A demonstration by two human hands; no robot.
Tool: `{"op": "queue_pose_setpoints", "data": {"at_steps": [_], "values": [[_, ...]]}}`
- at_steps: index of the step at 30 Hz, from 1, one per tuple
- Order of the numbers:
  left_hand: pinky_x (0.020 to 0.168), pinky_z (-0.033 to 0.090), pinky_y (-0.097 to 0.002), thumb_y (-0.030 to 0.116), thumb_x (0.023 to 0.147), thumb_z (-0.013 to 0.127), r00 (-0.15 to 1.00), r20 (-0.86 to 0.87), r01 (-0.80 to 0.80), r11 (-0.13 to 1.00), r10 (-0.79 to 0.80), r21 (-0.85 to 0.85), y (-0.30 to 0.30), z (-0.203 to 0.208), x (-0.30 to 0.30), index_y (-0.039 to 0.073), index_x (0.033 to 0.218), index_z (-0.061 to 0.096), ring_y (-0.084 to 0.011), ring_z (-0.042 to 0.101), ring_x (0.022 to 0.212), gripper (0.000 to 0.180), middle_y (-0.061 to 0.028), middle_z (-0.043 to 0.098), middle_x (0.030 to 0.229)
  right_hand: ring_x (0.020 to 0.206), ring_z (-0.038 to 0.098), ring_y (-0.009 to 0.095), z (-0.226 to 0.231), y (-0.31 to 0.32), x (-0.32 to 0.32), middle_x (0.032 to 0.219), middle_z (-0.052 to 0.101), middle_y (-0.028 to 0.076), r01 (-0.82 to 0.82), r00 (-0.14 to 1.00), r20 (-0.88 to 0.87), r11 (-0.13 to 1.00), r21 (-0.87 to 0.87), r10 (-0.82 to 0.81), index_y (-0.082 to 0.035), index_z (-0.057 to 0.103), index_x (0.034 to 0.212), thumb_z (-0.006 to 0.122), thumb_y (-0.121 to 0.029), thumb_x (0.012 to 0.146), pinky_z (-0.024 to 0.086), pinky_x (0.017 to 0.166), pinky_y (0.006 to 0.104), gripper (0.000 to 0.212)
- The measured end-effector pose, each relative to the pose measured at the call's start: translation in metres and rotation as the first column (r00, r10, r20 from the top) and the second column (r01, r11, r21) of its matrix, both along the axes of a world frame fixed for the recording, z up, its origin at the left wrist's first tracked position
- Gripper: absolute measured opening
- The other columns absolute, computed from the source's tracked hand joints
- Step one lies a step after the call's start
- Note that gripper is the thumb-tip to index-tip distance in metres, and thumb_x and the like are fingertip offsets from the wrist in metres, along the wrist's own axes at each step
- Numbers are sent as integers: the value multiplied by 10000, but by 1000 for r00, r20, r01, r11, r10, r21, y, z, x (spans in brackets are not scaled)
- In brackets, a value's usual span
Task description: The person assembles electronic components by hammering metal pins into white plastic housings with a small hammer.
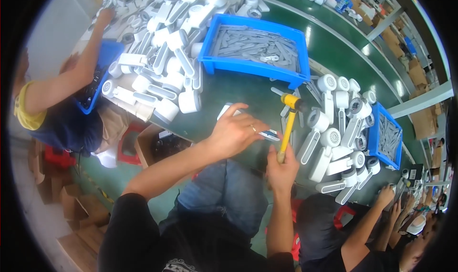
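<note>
My left hand (236,133) presses down on a white handled piece (224,111) over the green table. Most of that piece hides under my palm; one end of its handle, with a grey strip, sticks out by my fingertips. In my right hand (281,169) is a hammer (288,124) with a yellow handle and a yellow-and-black head. It stands upright, head at the top, just right of the handle's end. Right of the hammer lie several white handled pieces (329,138) with round grilled heads.
A blue bin (253,71) of grey strips stands beyond my hands; another blue bin (398,164) is at the right. White pieces (162,57) heap at the far left. One co-worker's arm (71,88) reaches in at the left; other co-workers' hands (386,195) are at the right.
</note>
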State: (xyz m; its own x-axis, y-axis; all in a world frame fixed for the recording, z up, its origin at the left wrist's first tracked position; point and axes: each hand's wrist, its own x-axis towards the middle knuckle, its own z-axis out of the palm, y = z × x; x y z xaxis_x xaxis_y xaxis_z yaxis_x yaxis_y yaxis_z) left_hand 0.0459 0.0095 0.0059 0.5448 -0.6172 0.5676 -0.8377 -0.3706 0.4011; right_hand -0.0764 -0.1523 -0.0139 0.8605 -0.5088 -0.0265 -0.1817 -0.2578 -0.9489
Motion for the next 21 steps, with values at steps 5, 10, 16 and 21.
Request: {"op": "queue_pose_setpoints", "data": {"at_steps": [5, 10, 16, 21], "values": [[1079, 468, -434, 210, 826, 844, 1000, 19, 5, 1000, -5, -5, 4, -5, 1, 146, 1022, 791, -151, 728, 944, 213, 30, 783, 1010, 527, 543, 87, 12, 5, 3, 652, 584, 54, -80, 996, -40, 984, -160, 75, -99, 690, 1368, 694, -116, 975, 458, 527, 292, 393], [1070, 476, -439, 201, 844, 828, 993, 102, 58, 997, -63, 50, 3, -2, 4, 137, 984, 796, -160, 718, 975, 157, -2, 782, 1084, 528, 596, 179, 15, 13, 2, 688, 618, 170, -55, 998, 19, 941, -335, 64, -89, 678, 1376, 708, -102, 949, 521, 580, 352, 428], [1086, 470, -459, 184, 870, 801, 978, 166, 119, 992, -125, 40, 5, -10, 14, 123, 989, 803, -172, 710, 984, 134, -18, 776, 1110, 572, 520, 100, 12, 12, -6, 657, 564, 116, 74, 992, -90, 993, -90, -82, -78, 671, 1386, 712, -106, 958, 489, 582, 303, 432], [1085, 451, -440, 184, 875, 778, 981, 155, 105, 992, -114, 64, 6, -5, 12, 123, 999, 793, -165, 695, 984, 139, -14, 759, 1085, 556, 573, 154, 26, 6, 1, 690, 614, 150, -101, 982, -172, 984, -144, 76, -104, 652, 1408, 680, -117, 961, 510, 603, 323, 448]]}}
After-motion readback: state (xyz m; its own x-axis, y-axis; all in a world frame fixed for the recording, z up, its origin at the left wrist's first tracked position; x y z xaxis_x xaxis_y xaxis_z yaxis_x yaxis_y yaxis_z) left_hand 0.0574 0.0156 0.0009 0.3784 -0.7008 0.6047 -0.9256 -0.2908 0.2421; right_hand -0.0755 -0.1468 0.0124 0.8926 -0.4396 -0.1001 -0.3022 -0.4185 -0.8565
